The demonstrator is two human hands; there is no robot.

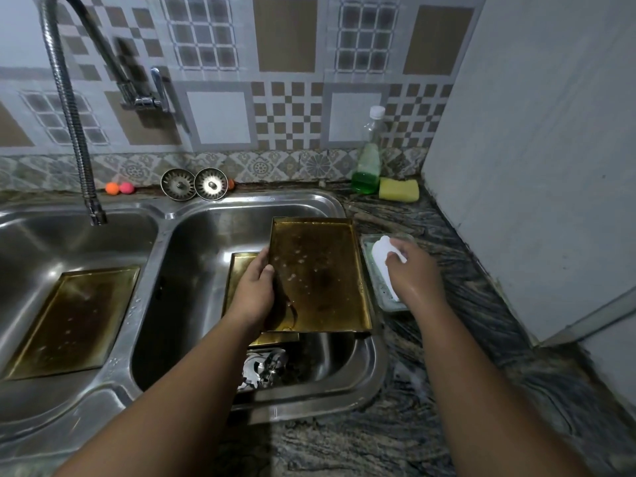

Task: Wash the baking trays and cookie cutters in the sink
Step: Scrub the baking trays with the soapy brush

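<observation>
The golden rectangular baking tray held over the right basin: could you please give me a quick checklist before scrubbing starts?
1. Golden rectangular baking tray gripped by left hand at its left edge: ok.
2. Right hand on white scrubbing pad in the pale soap dish: ok.
3. Pad soaped: cannot tell.
4. Steel faucet over right basin: not ok, it hangs over the left one.
5. Metal cookie cutters clear of the tray: ok.

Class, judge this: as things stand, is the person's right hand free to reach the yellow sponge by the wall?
Probably not at once: the right hand holds a white pad. The counter path to the yellow sponge looks unobstructed.
</observation>
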